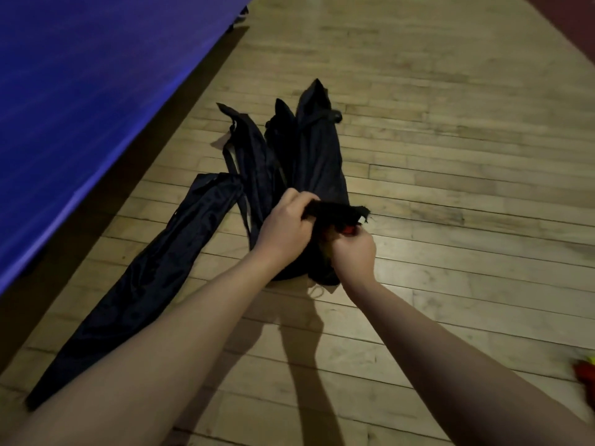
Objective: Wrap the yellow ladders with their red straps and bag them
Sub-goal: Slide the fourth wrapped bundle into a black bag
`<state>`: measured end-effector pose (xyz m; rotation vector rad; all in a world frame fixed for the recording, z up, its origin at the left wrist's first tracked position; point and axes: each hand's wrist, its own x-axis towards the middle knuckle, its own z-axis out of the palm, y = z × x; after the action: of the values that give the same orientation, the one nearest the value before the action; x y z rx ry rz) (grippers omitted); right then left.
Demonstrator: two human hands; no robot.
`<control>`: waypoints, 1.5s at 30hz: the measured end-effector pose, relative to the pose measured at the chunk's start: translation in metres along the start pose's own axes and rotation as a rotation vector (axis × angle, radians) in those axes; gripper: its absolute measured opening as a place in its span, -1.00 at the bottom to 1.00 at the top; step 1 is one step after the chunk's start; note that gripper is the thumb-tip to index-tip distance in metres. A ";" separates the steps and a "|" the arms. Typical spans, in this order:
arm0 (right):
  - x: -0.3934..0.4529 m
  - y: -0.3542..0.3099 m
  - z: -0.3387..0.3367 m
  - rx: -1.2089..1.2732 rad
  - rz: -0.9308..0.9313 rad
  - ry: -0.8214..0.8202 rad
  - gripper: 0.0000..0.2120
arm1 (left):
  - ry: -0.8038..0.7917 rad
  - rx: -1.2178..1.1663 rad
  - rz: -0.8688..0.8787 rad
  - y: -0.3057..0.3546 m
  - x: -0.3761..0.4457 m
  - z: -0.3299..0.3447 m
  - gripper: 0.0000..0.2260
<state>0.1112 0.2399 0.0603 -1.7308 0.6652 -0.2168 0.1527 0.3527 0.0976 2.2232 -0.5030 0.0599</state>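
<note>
Barely visible, red strap [349, 229] under both hands' grip at black bag [318, 156] mouth.

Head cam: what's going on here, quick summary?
A person is bagging gear on a wooden floor. The left hand grips the open mouth of a black bag, while the right hand pushes something red in at the opening. More black bags lie to the left, beside a blue mat. A red and yellow item lies at the right edge.
</note>
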 end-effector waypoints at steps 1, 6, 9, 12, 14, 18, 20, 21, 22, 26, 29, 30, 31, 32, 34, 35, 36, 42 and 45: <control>0.004 0.003 -0.003 -0.043 0.017 0.007 -0.78 | 0.007 -0.001 -0.033 -0.001 -0.001 0.003 -0.71; 0.016 0.025 -0.021 -0.189 0.067 0.013 -0.70 | -0.169 0.206 0.105 -0.012 -0.001 0.023 -0.68; 0.017 0.033 -0.028 -0.187 0.048 -0.028 -0.71 | -0.230 0.215 0.115 -0.023 0.001 0.036 -0.72; 0.017 0.046 -0.037 -0.127 0.077 0.008 -0.66 | -0.284 0.246 0.070 -0.030 0.003 0.055 -0.71; 0.018 0.058 -0.044 -0.124 0.112 0.019 -0.64 | -0.370 0.269 0.041 -0.032 0.004 0.067 -0.67; 0.027 0.081 -0.058 -0.144 0.121 -0.001 -0.59 | -0.594 0.314 0.038 -0.030 0.004 0.095 -0.58; 0.035 0.085 -0.062 -0.137 0.096 -0.008 -0.56 | -0.650 0.414 0.122 -0.030 0.006 0.110 -0.56; 0.037 0.085 -0.063 -0.138 0.073 -0.011 -0.53 | -0.653 0.457 0.152 -0.030 0.008 0.115 -0.54; 0.043 0.087 -0.065 -0.140 0.050 -0.013 -0.47 | -0.651 0.481 0.161 -0.030 0.013 0.122 -0.52; 0.065 0.098 -0.074 -0.247 -0.074 -0.088 -0.40 | -0.625 0.496 0.164 -0.031 0.032 0.142 -0.53; 0.077 0.110 -0.081 -0.445 -0.064 -0.061 -0.70 | -0.658 0.617 0.242 -0.034 0.034 0.151 -0.40; 0.081 0.114 -0.081 -0.495 -0.089 -0.018 -0.73 | -0.655 0.668 0.248 -0.034 0.032 0.154 -0.31; 0.082 0.115 -0.082 -0.567 -0.155 0.028 -0.76 | -0.636 0.726 0.249 -0.033 0.028 0.158 -0.23; 0.083 0.117 -0.084 -0.643 -0.239 0.064 -0.79 | -0.609 0.777 0.243 -0.031 0.025 0.162 -0.16; 0.086 0.118 -0.090 -0.735 -0.368 0.092 -0.82 | -0.547 0.819 0.208 -0.024 0.022 0.173 -0.10; 0.087 0.118 -0.094 -0.766 -0.421 0.073 -0.82 | -0.528 0.819 0.193 -0.022 0.022 0.176 -0.10; 0.087 0.120 -0.097 -0.802 -0.480 0.038 -0.81 | -0.525 0.815 0.189 -0.019 0.024 0.179 -0.10; 0.103 0.118 -0.096 -0.711 -0.608 -0.196 -0.86 | -0.515 0.712 0.238 -0.022 0.038 0.171 -0.17; 0.104 0.117 -0.091 -0.659 -0.555 -0.253 -0.86 | -0.491 0.636 0.219 -0.024 0.056 0.158 -0.24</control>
<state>0.1155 0.0928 -0.0458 -2.5087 0.0399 -0.1621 0.1935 0.2296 -0.0108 2.7997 -1.1202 -0.2522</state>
